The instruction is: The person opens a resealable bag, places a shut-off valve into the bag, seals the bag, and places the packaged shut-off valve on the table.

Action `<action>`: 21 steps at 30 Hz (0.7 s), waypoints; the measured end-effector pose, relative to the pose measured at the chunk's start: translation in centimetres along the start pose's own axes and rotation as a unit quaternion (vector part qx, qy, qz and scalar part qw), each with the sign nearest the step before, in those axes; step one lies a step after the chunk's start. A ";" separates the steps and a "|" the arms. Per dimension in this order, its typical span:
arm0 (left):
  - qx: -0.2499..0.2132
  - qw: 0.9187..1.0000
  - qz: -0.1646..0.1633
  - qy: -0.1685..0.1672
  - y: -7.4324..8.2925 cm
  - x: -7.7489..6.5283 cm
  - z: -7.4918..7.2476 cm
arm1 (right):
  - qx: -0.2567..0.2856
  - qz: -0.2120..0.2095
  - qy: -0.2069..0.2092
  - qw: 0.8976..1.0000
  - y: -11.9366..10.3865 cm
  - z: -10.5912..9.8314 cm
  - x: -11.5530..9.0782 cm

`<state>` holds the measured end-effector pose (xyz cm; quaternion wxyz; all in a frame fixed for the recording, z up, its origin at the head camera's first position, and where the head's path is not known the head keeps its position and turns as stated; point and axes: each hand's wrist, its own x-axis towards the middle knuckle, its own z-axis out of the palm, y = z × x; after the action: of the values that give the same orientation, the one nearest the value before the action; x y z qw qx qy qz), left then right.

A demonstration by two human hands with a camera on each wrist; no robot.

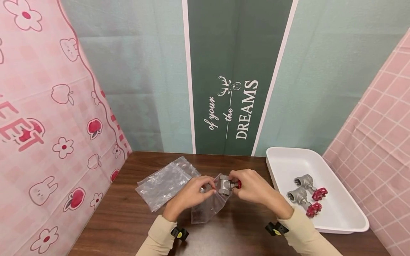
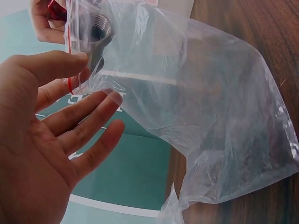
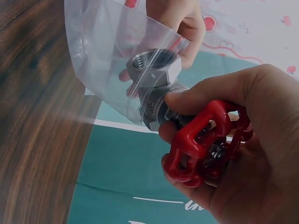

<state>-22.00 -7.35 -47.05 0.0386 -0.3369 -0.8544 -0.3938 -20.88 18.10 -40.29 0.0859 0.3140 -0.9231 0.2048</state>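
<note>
My right hand [image 1: 251,186] grips a metal gate valve by its neck, just ahead of its red handwheel [image 3: 210,144]. The steel valve body [image 3: 154,88] has threaded ends and sits at the mouth of a clear zip bag [image 2: 210,93], partly inside the plastic. At the bag's red-striped zip edge, my left hand [image 1: 195,192] pinches the plastic between thumb and forefinger, its other fingers spread beneath. The rest of the bag hangs down over the wooden table toward me.
Several flat clear zip bags [image 1: 166,181] lie stacked on the brown table [image 1: 118,209] at left. On the right stands a white tray [image 1: 339,217] holding two similar valves [image 1: 304,195] with red handwheels. Printed cloths surround the table.
</note>
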 end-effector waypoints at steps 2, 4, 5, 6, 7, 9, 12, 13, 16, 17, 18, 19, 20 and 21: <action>-0.006 1.000 0.000 -0.001 -0.1 0.0 0.0 | -0.002 0.003 -0.008 1.000 0.0 0.1 0.1; -0.010 1.000 0.001 -0.001 -0.1 -0.1 0.0 | -0.005 0.006 -0.014 1.000 0.0 0.2 0.1; -0.011 1.000 0.002 -0.001 -0.1 -0.1 0.0 | -0.007 0.009 -0.018 1.000 0.0 0.2 0.1; -0.010 1.000 0.002 0.000 -0.1 -0.1 0.0 | -0.009 0.011 -0.022 1.000 0.0 0.3 0.1; -0.010 1.000 0.002 0.000 0.0 -0.1 0.0 | -0.010 0.013 -0.027 1.000 0.1 0.3 0.2; -0.008 1.000 0.002 0.001 0.0 -0.1 0.0 | -0.012 0.016 -0.036 0.999 0.1 0.4 0.2; -0.009 1.000 0.003 0.001 0.1 -0.1 0.1 | -0.012 0.016 -0.050 0.999 0.2 0.6 0.3; -0.010 1.000 0.003 0.001 0.1 -0.1 0.1 | -0.012 0.015 -0.054 0.998 0.2 0.7 0.3; -0.008 1.000 0.004 0.001 0.1 -0.1 0.1 | -0.010 0.009 -0.061 0.998 0.3 0.8 0.4; -0.006 1.000 0.004 0.001 0.1 -0.2 0.1 | -0.008 0.009 -0.064 0.998 0.3 0.8 0.5; -0.005 1.000 0.004 0.001 0.2 -0.2 0.1 | -0.006 0.010 -0.067 0.998 0.3 0.9 0.5; -0.005 1.000 0.005 0.000 0.2 -0.2 0.1 | -0.004 0.011 -0.071 0.997 0.3 0.9 0.5; -0.005 1.000 0.005 0.000 0.2 -0.2 0.1 | -0.002 0.013 -0.074 0.997 0.3 0.9 0.5; -0.006 1.000 0.006 -0.001 0.2 -0.2 0.1 | 0.002 0.014 -0.076 0.997 0.3 0.9 0.5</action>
<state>-21.69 -7.28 -47.10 0.0381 -0.3423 -0.8499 -0.3988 -21.47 17.64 -41.10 0.0122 0.3159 -0.9309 0.1830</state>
